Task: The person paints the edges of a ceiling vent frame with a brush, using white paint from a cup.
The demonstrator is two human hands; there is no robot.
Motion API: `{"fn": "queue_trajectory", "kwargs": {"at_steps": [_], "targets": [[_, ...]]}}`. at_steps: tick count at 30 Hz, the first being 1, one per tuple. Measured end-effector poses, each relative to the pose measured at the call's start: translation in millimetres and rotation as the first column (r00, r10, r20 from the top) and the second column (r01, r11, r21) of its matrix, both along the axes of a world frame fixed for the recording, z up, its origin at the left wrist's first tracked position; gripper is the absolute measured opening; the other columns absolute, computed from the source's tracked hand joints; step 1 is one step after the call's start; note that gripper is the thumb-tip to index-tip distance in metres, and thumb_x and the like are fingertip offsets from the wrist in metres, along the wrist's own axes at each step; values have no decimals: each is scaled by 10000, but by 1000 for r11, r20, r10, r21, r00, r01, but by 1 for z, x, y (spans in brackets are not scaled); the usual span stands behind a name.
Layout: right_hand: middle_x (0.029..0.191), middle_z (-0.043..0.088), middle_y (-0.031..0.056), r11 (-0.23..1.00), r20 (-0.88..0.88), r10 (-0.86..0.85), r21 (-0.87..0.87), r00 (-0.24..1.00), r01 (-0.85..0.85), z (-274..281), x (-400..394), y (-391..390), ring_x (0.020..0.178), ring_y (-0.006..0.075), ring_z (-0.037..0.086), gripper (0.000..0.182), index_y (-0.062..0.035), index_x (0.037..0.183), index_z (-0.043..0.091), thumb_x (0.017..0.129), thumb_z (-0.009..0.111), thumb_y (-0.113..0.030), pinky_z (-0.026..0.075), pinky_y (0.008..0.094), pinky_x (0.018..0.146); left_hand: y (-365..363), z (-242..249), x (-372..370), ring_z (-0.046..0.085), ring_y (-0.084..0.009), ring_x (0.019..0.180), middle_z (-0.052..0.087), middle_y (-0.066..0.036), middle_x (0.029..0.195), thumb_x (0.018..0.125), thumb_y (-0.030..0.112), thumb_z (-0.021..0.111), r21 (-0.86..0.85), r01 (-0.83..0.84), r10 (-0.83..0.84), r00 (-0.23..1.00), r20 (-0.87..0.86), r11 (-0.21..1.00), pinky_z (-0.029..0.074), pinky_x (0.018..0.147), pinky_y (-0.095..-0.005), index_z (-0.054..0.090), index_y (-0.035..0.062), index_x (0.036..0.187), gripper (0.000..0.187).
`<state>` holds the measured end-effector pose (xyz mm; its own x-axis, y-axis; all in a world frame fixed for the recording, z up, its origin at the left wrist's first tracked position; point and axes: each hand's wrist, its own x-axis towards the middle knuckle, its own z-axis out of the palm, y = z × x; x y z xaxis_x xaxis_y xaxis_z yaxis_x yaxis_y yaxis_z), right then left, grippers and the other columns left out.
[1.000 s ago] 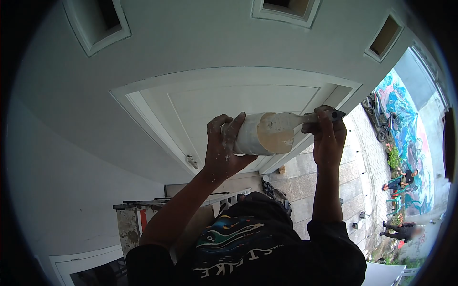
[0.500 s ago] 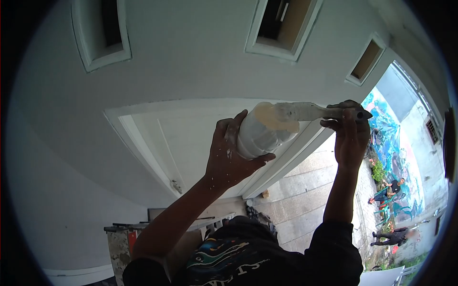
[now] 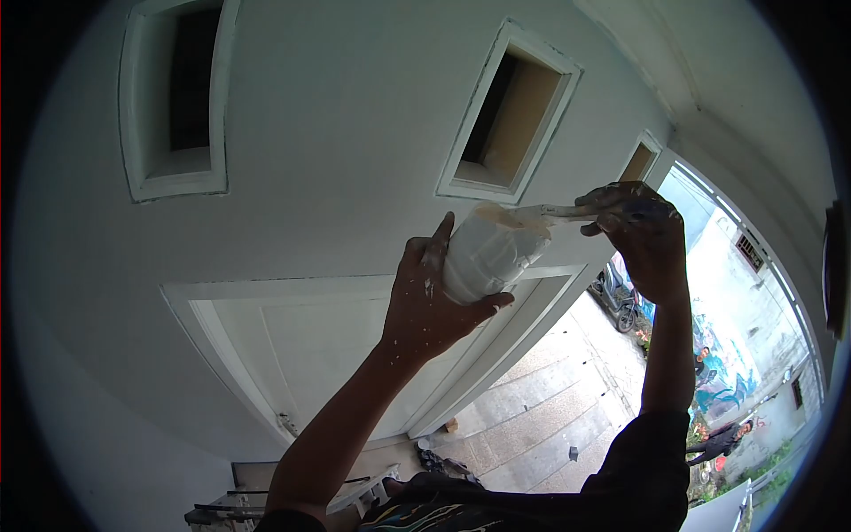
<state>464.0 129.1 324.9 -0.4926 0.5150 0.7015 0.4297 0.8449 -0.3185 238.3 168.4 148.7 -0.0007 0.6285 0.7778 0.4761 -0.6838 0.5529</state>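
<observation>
My left hand [image 3: 434, 297], speckled with white paint, is wrapped round a whitish translucent container [image 3: 492, 255] tilted toward the right. In my right hand [image 3: 643, 222] is the handle of a paintbrush [image 3: 554, 212], pinched between the fingers. The brush's head end reaches the container's open rim; its bristles are hidden there. Behind both hands stands a pale wall with a framed opening [image 3: 510, 115] above the container.
A white door [image 3: 328, 341] in its frame lies below. Another framed opening [image 3: 177, 102] is at upper left. A motorbike [image 3: 623, 306] and two people, one standing [image 3: 722, 442], are outside at right. Part of a ladder-like object [image 3: 226, 512] shows at bottom left.
The view has tilted upward, so the wall openings and door sit lower in it. The brush has turned from its broad face to nearly edge-on, still at the container's rim.
</observation>
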Motion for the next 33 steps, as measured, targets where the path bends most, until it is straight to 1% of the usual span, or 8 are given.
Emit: {"fn": "queue_trajectory", "kwargs": {"at_steps": [2, 7, 9, 11, 13, 25, 28, 33], "targets": [[1200, 698, 167, 999, 100, 54, -3, 993, -54, 17, 3, 12, 1120, 307, 717, 139, 1, 1109, 714, 977, 683, -33, 661, 430, 881, 6, -3, -2, 626, -326, 1112, 482, -242, 1268, 664, 557, 944, 68, -13, 13, 1000, -1, 998, 595, 956, -461, 293, -84, 1546, 1270], [1172, 740, 111, 993, 301, -102, 93, 948, 77, 55, -21, 38, 1130, 260, 720, 195, -76, 1155, 731, 962, 710, -57, 637, 440, 922, 7, -13, -7, 610, -329, 1141, 486, -242, 1261, 666, 568, 937, 22, 10, -10, 1000, 7, 1000, 595, 954, -460, 271, -83, 1560, 1291], [1175, 743, 104, 973, 477, -229, 104, 848, 205, 60, -42, 50, 1120, 209, 717, 175, -65, 1117, 744, 947, 714, -35, 602, 375, 1011, 6, -22, -6, 614, -329, 1135, 487, -239, 1259, 667, 572, 935, 0, 49, -49, 998, 25, 999, 596, 953, -461, 276, -78, 1559, 1286], [1162, 746, 104, 964, 584, -265, 182, 767, 195, 58, -48, 79, 1103, 227, 720, 187, -70, 1156, 731, 974, 692, -86, 597, 371, 996, 4, -28, -5, 617, -329, 1128, 489, -235, 1257, 668, 575, 932, -23, 89, -87, 995, 47, 996, 597, 952, -462, 280, -74, 1559, 1281], [1129, 747, 101, 899, 771, -381, 439, 511, 9, 58, -55, 104, 1099, 277, 704, 191, -62, 1163, 725, 1015, 642, -151, 574, 411, 994, 3, -30, -1, 632, -329, 1100, 500, -229, 1251, 663, 571, 936, -35, 93, -94, 995, -39, 995, 599, 945, -465, 293, -67, 1555, 1271], [1173, 737, 112, 966, 953, -259, 253, 157, 57, 74, -102, 120, 1129, 270, 693, 196, -106, 1161, 752, 994, 666, -161, 567, 415, 980, -9, -36, 12, 622, -333, 1109, 532, -214, 1208, 640, 592, 932, -120, 184, -192, 979, -61, 976, 567, 988, -457, 379, -29, 1542, 1227], [1190, 735, 96, 890, 872, -456, 447, 177, 89, 74, -109, 109, 1157, 260, 672, 202, -111, 1163, 752, 993, 670, -184, 554, 424, 987, -9, -34, 9, 614, -328, 1098, 530, -209, 1200, 627, 581, 939, -93, 181, -186, 982, -44, 979, 567, 981, -455, 385, -18, 1543, 1226], [1171, 733, 82, 918, 903, -394, 378, 168, 120, 55, -108, 139, 1156, 257, 662, 213, -113, 1149, 757, 1011, 652, -236, 547, 434, 984, -10, -37, 12, 604, -326, 1072, 527, -206, 1186, 604, 572, 948, -28, 193, -194, 981, -29, 981, 569, 958, -461, 395, -18, 1535, 1232]]}}
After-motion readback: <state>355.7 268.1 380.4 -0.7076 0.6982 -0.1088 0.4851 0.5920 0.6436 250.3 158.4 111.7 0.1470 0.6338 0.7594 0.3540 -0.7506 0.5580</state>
